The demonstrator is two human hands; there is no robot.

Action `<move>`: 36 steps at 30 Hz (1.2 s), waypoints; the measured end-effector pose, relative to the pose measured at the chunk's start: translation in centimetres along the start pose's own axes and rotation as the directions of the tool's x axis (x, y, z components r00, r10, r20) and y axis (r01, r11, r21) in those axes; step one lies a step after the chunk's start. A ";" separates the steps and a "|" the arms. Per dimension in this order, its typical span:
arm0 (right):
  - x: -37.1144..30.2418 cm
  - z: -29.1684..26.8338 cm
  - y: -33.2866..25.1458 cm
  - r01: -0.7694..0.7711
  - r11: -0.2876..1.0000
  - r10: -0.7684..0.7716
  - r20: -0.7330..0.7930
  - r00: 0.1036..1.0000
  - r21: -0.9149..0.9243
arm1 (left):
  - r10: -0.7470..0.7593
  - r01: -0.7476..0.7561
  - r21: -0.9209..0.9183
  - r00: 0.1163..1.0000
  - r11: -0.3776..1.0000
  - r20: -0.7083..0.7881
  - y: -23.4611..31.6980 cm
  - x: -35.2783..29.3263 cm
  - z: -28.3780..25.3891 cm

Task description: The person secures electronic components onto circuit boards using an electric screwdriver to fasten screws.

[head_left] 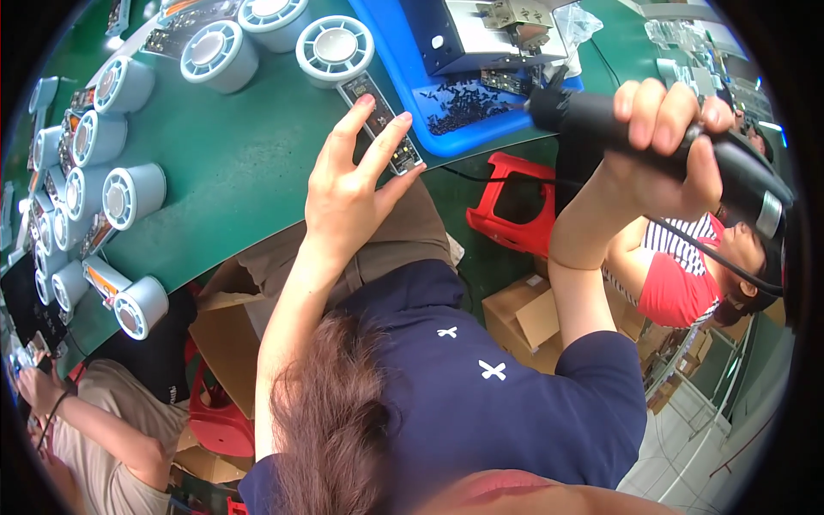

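My right hand [657, 129], raised at the right, is wrapped round a black electric screwdriver [592, 116]. The tool lies nearly level, its tip pointing left over the edge of a blue tray [468, 142]. My left hand [348, 184] has its fingers spread and touches a long narrow housing with a circuit board [390, 137] showing in it. A pale blue round head with a spoked rim [335, 50] sits at the far end of that housing. Small black screws [463, 105] lie heaped in the tray beside it.
A metal-and-black box-shaped machine [493, 39] stands at the tray. More round-headed units [133, 196] line the green table [232, 163] on the left. A red stool [511, 202] and cardboard boxes [524, 313] are below. Other people sit at left [112, 421] and right [678, 279].
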State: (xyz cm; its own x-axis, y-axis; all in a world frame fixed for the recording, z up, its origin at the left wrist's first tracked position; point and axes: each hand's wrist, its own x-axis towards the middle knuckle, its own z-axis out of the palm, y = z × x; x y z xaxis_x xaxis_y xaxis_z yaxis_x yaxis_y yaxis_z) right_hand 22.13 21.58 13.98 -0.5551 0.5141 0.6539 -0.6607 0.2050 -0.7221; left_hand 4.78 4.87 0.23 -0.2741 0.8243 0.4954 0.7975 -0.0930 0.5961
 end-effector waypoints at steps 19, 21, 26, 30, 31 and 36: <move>-2.0 6.5 3.2 -0.206 0.972 0.215 0.071 0.974 -0.109 | -0.036 0.036 -0.005 0.999 0.999 0.011 -0.5 -0.5 -0.8; -2.0 6.9 3.2 -0.216 0.969 0.225 0.065 0.972 -0.119 | -0.043 0.043 -0.009 0.999 0.999 0.017 -0.5 -0.5 -0.8; -1.9 7.5 3.4 -0.231 0.961 0.239 0.036 0.970 -0.149 | -0.030 0.030 0.002 0.999 1.000 0.012 -0.9 -0.8 -0.7; -1.7 7.4 3.9 -0.215 0.967 0.231 0.113 0.966 -0.137 | -0.011 0.011 0.009 1.000 1.000 0.013 -1.1 -0.8 -0.7; -1.7 7.4 4.0 -0.215 0.967 0.231 0.114 0.966 -0.135 | -0.011 0.011 0.011 1.000 1.000 0.013 -1.1 -0.8 -0.7; -1.7 7.5 4.1 -0.207 0.970 0.228 0.174 0.958 -0.130 | -0.005 0.005 0.008 1.000 1.000 0.021 -0.8 -0.8 -0.7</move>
State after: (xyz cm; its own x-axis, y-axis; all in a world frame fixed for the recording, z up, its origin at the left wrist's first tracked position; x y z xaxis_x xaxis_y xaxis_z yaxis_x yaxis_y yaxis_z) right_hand 16.56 15.30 11.61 -0.7701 0.3946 0.5012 -0.4601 0.2005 -0.8649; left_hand 4.00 3.88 -0.20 -0.2669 0.8360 0.4794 0.8008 -0.0844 0.5930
